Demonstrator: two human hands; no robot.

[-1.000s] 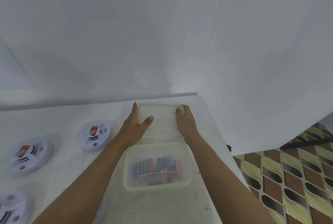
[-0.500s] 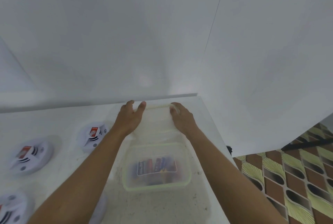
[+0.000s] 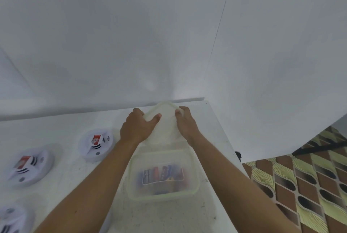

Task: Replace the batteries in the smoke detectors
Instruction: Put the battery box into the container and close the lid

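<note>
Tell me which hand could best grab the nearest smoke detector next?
Probably left: the left hand grips the lid on the side toward that smoke detector; the right hand is farther.

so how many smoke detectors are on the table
3: near detector by the left forearm, middle detector further left, cut-off detector at the bottom-left corner. Another may hide under the forearm.

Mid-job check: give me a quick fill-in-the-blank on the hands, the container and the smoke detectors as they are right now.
1. The left hand and right hand both grip the ___.
2. The open container holds ___.
3. The smoke detectors lie on the container's ___ side.
Missing words: lid; batteries; left.
</note>
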